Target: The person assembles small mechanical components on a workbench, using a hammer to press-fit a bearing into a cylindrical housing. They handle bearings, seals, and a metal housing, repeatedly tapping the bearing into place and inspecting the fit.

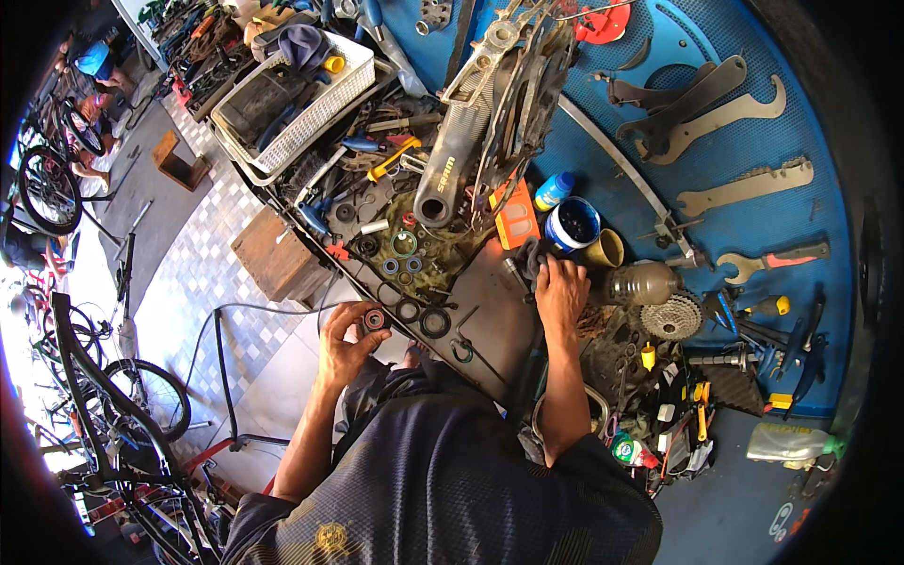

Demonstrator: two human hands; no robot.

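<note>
- Head view: left hand (345, 347) has thumb and fingers closed on a small round bearing (374, 320), gripping it by its outer rim, reddish ring face upward.
- Bearing location: in the left hand, just beside the edge of the work table (494, 306).
- Right hand (562, 290) reaches over the table, its fingertips at a dark rag (533, 256). Whether the fingers are clamped on it or merely resting cannot be told.
- Near the left hand, on the table: two black rings, the smaller ring (408, 310) and the larger ring (435, 320) lying flat side by side.
- Beyond these: a stained greenish cloth (436, 247) bearing a green-edged ring (404, 244) and two small blue rings (401, 266).
- Further up: a grey crank arm (441, 188), its round end toward the person.
- Beyond the right hand: an orange box (515, 218), a blue bottle (554, 191), an open white tub (573, 226) and a brownish cup (605, 250), standing close together.
- Right of the right hand: a cloudy plastic bottle (642, 282), with a toothed gear cluster (672, 316) next to it.
- Upper left: a white basket (320, 111) filled with assorted items.
</note>
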